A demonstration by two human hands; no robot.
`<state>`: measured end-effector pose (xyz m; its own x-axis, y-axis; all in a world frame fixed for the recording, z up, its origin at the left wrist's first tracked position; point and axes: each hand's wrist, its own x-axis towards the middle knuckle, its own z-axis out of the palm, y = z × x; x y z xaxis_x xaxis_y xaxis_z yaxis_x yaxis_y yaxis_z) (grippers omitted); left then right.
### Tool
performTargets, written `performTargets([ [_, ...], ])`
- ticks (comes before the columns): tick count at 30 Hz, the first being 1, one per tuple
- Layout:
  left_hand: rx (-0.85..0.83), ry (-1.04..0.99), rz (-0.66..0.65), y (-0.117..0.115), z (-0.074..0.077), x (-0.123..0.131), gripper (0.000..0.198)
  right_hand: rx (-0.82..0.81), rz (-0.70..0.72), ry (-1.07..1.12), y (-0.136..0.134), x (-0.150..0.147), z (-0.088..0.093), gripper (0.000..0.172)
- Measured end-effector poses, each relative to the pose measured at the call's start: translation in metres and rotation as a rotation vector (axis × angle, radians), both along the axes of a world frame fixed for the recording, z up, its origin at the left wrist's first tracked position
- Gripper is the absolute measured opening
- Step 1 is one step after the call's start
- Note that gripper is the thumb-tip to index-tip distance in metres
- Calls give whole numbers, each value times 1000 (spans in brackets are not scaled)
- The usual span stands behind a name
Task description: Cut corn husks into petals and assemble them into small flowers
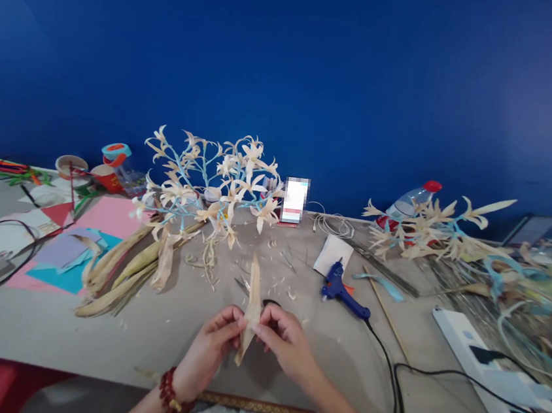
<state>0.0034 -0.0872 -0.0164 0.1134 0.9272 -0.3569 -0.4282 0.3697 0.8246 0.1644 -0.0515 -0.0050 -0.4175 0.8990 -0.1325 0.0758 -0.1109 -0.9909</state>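
Between my two hands, a pale, pointed strip of dried corn husk (254,293) stands nearly upright, tapering at the top. My left hand (217,335) pinches its left edge between thumb and fingers. At the right edge, my right hand (286,339) pinches it the same way. Scissors (243,284) lie just behind the strip, partly hidden by it and by my right hand. Small pale scraps are scattered around them. A blue hot glue gun (346,293) lies to the right of my hands, its nozzle by a white pad (332,255).
Husk flowers on blue stems (229,182) stand at the back; more flowers (436,226) lie right. Dried husks (126,269) rest on coloured paper (59,269) at left. A power strip (489,380) with black cords occupies the right. A phone (294,200) stands against the blue wall.
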Motion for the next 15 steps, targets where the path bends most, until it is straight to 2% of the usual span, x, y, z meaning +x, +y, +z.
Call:
performTargets([
  [3,89,221,11,0,-1,2,23,12,-58,5,-6,-2,-6,26],
  [6,302,517,111,-2,4,2,14,48,-118,8,-10,-7,-10,26],
  [8,439,629,110,-4,9,2,11,125,-151,-26,-12,-10,-8,25],
  [11,464,589,56,-4,12,0,14,290,-130,-74,-13,-10,0,24],
  [13,356,465,67,-2,10,-1,16,369,-86,-83,-12,-8,6,25],
  [15,216,307,81,0,6,-2,19,367,-86,-82,-11,-5,9,24],
])
